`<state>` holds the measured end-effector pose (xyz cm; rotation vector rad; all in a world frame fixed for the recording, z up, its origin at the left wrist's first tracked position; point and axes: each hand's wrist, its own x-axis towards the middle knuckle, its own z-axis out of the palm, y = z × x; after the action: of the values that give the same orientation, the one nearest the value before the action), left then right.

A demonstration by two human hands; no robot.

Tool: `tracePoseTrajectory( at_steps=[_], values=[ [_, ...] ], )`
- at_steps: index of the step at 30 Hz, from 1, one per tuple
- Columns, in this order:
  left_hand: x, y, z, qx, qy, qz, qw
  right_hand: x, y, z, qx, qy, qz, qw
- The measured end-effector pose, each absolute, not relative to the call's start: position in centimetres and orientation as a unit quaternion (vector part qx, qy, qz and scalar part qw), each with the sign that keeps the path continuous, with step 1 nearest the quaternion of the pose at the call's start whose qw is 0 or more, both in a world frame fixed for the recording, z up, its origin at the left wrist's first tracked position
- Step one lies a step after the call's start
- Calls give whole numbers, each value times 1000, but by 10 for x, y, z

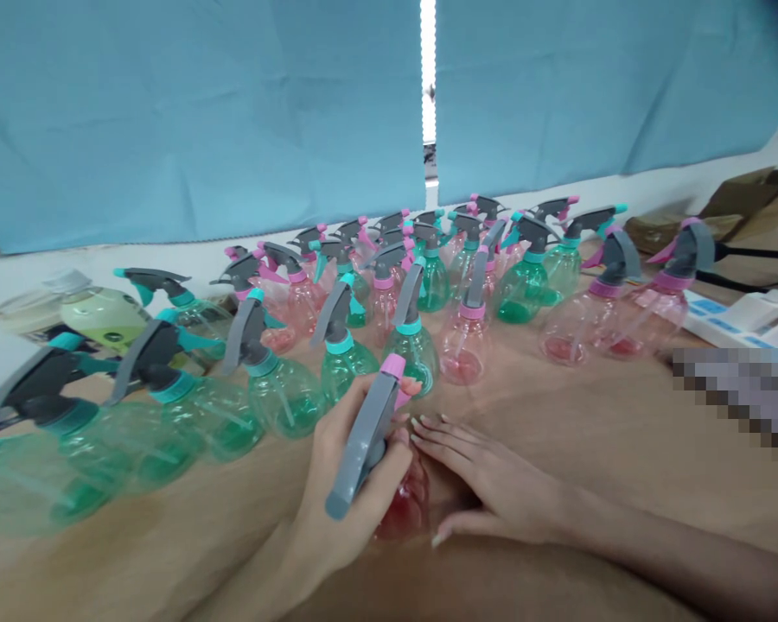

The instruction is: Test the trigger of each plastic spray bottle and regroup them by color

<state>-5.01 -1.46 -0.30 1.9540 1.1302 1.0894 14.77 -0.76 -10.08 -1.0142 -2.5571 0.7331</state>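
Note:
A pink spray bottle (407, 505) with a grey trigger head and pink nozzle stands near the front middle. My left hand (347, 475) is wrapped round its neck below the sprayer, partly hiding the bottle. Just right of that bottle, my right hand (486, 475) has its fingers spread, the fingertips close to the bottle's upper side. Whether those fingertips touch it is unclear. Behind my hands are a green spray bottle (421, 358) and a pink spray bottle (465, 345), both upright.
Several green bottles (289, 397) line the left side of the brown table (596, 449). More pink and green bottles crowd the back. At the right are a white power strip (719, 321), black cables and a cardboard box (745, 194). A blue curtain (233, 112) hangs behind.

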Motion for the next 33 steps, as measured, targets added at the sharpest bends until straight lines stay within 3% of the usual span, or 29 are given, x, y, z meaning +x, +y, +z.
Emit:
tracePoseTrajectory(
  at_steps=[33],
  values=[
    [-58,-7,-5,755,414,392,325,147,-7,-98,-363,-887,243,152]
  ],
)
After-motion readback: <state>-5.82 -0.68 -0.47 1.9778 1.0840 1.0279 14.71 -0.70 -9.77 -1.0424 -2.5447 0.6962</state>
